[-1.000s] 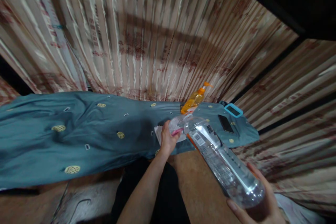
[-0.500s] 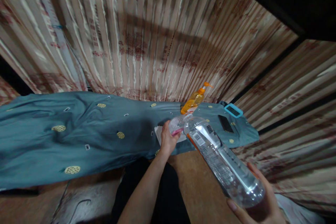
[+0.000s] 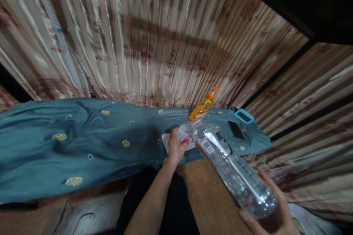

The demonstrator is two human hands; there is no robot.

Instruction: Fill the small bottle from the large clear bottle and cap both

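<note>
Left hand (image 3: 176, 146) extended forward (fingers curled), right hand (image 3: 271, 216) cupped, near

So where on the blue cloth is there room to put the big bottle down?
The blue cloth is bare along its whole left stretch, left of the left hand. The right end is crowded: orange pump bottle, small clear cup, dark phone, blue-rimmed gadget. The right hand holds the bottle.

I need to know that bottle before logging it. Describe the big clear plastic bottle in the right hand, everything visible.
The clear plastic bottle is large and see-through, with a printed label and barcode near its shoulder and an orange band beside it. It lies tilted, neck pointing away and down toward a small clear cup held by the left hand over the teal cloth. The right hand grips its base from below. Whether liquid is flowing cannot be told.
</note>
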